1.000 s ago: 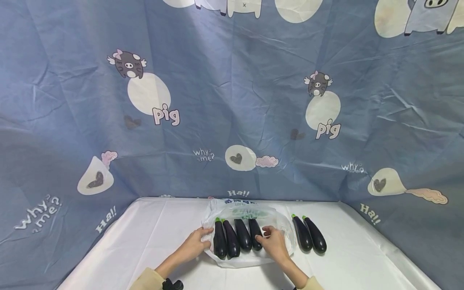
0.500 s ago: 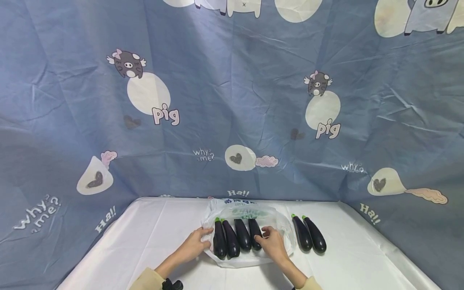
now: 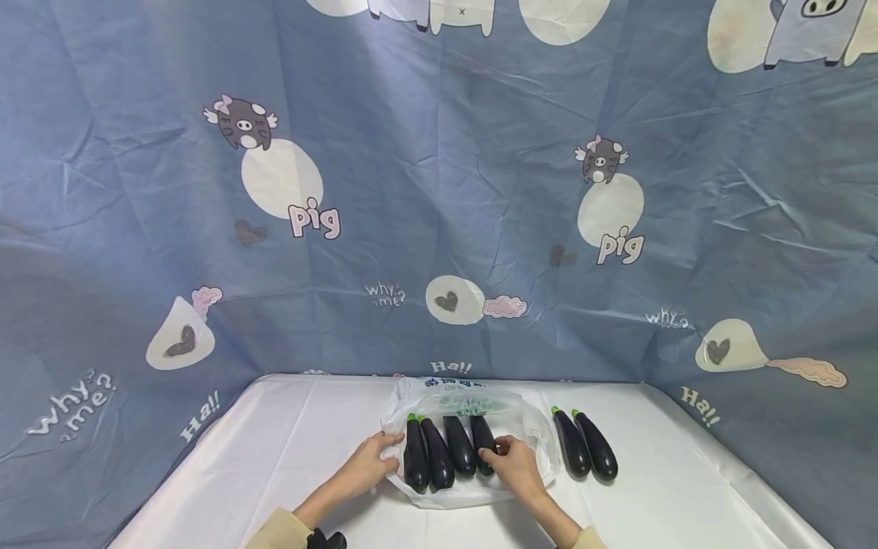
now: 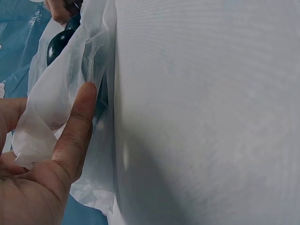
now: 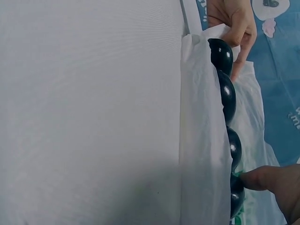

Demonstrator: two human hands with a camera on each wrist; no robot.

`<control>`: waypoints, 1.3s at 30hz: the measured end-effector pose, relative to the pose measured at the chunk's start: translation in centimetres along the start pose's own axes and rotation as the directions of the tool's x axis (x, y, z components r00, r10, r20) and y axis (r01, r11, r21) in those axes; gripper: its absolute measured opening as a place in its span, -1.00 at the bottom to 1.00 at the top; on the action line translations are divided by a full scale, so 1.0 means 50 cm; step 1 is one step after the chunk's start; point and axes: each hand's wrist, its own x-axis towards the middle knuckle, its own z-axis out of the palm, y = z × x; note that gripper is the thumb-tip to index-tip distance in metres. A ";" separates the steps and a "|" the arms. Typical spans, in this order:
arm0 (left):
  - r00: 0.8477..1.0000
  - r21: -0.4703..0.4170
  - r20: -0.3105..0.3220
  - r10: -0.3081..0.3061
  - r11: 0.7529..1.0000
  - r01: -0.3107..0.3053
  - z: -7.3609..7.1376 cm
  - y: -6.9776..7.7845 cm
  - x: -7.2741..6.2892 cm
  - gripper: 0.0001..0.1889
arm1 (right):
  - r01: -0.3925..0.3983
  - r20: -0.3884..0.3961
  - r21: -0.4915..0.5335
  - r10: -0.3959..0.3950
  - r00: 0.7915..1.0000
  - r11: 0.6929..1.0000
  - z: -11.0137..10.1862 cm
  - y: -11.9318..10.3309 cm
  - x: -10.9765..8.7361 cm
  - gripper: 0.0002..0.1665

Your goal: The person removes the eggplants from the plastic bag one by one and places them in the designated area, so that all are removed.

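Observation:
Several dark eggplants lie side by side in the open mouth of a white plastic bag on the table. My left hand holds the bag's left edge; in the left wrist view the thin plastic passes between thumb and fingers. With my right hand I hold the rightmost eggplant in the bag, thumb on top and fingers at its right side. The right wrist view shows the thumb against this eggplant, but the other fingers are hidden there.
Two more eggplants, one on the left and one on the right, lie on the table to the right of the bag. A white cloth covers the table. A blue patterned curtain hangs behind and at both sides.
My right thumb and fingers have shifted slightly left, closer in on the rightmost eggplant in the bag. My left hand, the bag and the other eggplants look unmoved.

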 end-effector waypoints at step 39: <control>1.000 0.004 -0.010 -0.010 1.000 0.011 0.001 0.004 0.001 -0.39 | -0.079 -0.030 0.000 0.079 0.996 0.997 -0.026 0.007 -0.011 -0.60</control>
